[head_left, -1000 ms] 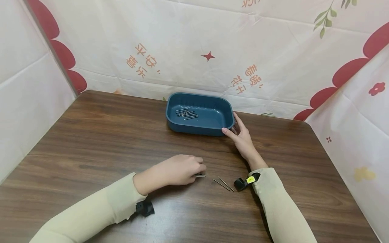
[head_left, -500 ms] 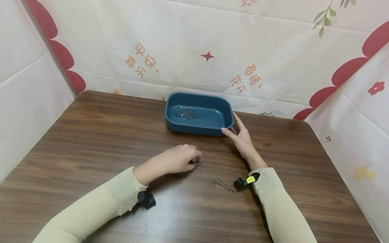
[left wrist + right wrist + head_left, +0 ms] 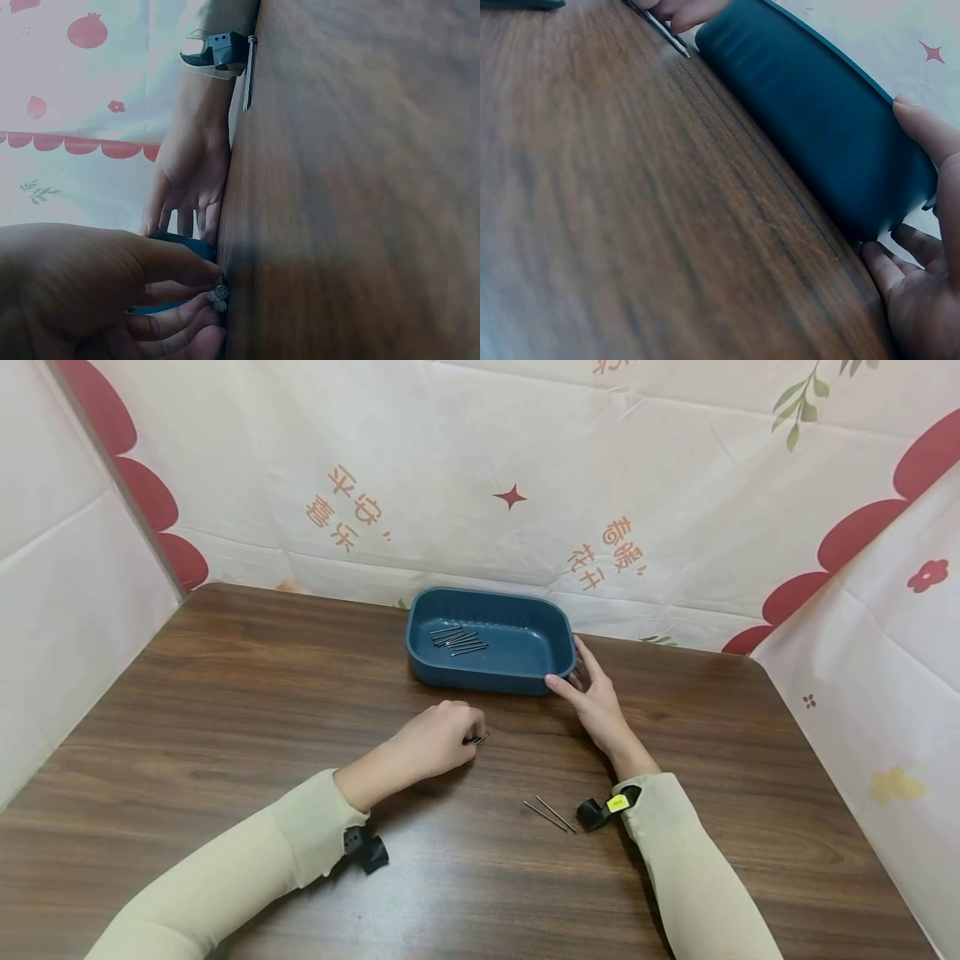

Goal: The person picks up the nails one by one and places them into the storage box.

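Observation:
My left hand (image 3: pixel 442 739) pinches a small bunch of nails low over the table, just in front of the blue plastic box (image 3: pixel 480 678). In the left wrist view the round heads of those nails (image 3: pixel 217 296) show between thumb and fingers; their pointed ends stick out in the right wrist view. At the box's right end my right hand (image 3: pixel 602 710) grips it, thumb on the rim and fingers round the outer wall. Several nails (image 3: pixel 460 642) lie in the left half of the box. Two loose nails (image 3: pixel 545 816) lie on the wood near my right wrist.
The dark wooden table (image 3: pixel 247 718) meets a white printed cloth (image 3: pixel 450 468) at its back edge, with cloth on both sides too. A black wrist camera (image 3: pixel 592 815) on the right sleeve sits close beside the loose nails.
My left hand has lifted the pinched nails from beside the loose pair and moved away toward the box, slightly leftward. The right hand has kept its hold on the box.

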Tool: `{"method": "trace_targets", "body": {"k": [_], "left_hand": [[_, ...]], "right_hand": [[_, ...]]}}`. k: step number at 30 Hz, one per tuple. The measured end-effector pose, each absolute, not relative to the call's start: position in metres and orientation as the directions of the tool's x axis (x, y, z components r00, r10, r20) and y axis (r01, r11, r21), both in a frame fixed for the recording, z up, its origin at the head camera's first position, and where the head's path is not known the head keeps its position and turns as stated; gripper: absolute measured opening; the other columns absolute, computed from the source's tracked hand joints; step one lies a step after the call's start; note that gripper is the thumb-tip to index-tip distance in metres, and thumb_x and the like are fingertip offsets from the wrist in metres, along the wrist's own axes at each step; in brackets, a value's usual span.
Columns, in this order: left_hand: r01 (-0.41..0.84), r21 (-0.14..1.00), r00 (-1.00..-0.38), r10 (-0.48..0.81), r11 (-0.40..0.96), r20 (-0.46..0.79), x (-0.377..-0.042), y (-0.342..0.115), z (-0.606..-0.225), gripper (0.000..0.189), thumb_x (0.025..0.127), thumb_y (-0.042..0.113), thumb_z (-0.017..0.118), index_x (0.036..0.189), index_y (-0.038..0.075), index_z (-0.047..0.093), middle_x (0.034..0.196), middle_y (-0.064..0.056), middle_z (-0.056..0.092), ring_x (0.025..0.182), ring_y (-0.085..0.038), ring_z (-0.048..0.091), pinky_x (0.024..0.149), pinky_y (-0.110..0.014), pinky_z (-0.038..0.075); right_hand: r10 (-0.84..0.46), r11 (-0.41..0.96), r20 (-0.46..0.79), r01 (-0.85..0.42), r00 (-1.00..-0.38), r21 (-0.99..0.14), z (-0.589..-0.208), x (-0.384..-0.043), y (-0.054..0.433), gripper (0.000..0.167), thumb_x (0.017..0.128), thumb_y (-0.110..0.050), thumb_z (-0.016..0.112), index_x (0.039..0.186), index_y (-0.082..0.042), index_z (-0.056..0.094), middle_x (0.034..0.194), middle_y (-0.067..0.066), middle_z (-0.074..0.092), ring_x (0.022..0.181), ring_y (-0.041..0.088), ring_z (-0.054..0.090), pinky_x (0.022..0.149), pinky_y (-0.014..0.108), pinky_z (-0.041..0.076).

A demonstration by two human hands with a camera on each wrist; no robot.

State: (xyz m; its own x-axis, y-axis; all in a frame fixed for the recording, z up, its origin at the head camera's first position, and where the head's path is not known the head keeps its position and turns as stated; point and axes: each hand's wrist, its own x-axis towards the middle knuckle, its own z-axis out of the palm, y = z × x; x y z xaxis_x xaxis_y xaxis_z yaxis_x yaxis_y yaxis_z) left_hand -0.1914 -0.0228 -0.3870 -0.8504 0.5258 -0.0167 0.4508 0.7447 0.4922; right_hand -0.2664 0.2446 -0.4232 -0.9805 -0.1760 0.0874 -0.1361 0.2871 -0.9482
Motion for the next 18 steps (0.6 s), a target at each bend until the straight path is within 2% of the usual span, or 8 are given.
{"method": "trace_targets", "body": {"k": [4, 11, 15, 18], "left_hand": [[0.502, 0.444, -0.825, 0.566, 0.742, -0.013, -0.197, -0.029, -0.382, 0.013, 0.094, 0.009, 0.066, 0.104, 0.013, 0.073, 0.103, -0.003, 0.07, 0.088, -0.012, 0.062, 0.079, -0.032, 0.054], [0.697, 0.325, -0.678, 0.735, 0.639, 0.01, -0.209, -0.054, -0.373, 0.038, 0.086, -0.009, 0.057, 0.107, 0.018, 0.073, 0.106, 0.0, 0.068, 0.102, -0.015, 0.061, 0.09, -0.034, 0.052], [0.734, 0.327, -0.625, 0.78, 0.596, -0.019, -0.213, -0.058, -0.375, 0.038, 0.085, -0.006, 0.06, 0.109, 0.021, 0.072, 0.108, 0.003, 0.066, 0.105, -0.014, 0.058, 0.091, -0.035, 0.051], [0.734, 0.354, -0.607, 0.794, 0.579, -0.04, -0.214, -0.057, -0.376, 0.038, 0.086, -0.002, 0.063, 0.115, 0.022, 0.071, 0.116, 0.004, 0.066, 0.11, -0.014, 0.059, 0.097, -0.036, 0.051]], "right_hand": [[-0.176, 0.286, 0.089, -0.137, -0.98, -0.948, -0.423, -0.267, 0.245, 0.086, 0.096, -0.024, 0.068, 0.163, -0.028, 0.014, 0.169, 0.002, 0.023, 0.157, 0.021, 0.023, 0.127, 0.043, 0.021], [-0.171, 0.29, 0.09, -0.137, -0.981, -0.947, -0.423, -0.267, 0.244, 0.085, 0.096, -0.024, 0.068, 0.163, -0.029, 0.015, 0.169, 0.003, 0.024, 0.156, 0.021, 0.024, 0.127, 0.043, 0.022], [-0.171, 0.29, 0.091, -0.138, -0.981, -0.947, -0.423, -0.267, 0.244, 0.085, 0.096, -0.024, 0.069, 0.163, -0.03, 0.016, 0.169, 0.003, 0.024, 0.156, 0.021, 0.024, 0.127, 0.043, 0.021], [-0.169, 0.29, 0.091, -0.138, -0.981, -0.947, -0.424, -0.267, 0.244, 0.085, 0.096, -0.024, 0.069, 0.163, -0.03, 0.016, 0.168, 0.002, 0.024, 0.156, 0.02, 0.024, 0.127, 0.042, 0.021]]}}
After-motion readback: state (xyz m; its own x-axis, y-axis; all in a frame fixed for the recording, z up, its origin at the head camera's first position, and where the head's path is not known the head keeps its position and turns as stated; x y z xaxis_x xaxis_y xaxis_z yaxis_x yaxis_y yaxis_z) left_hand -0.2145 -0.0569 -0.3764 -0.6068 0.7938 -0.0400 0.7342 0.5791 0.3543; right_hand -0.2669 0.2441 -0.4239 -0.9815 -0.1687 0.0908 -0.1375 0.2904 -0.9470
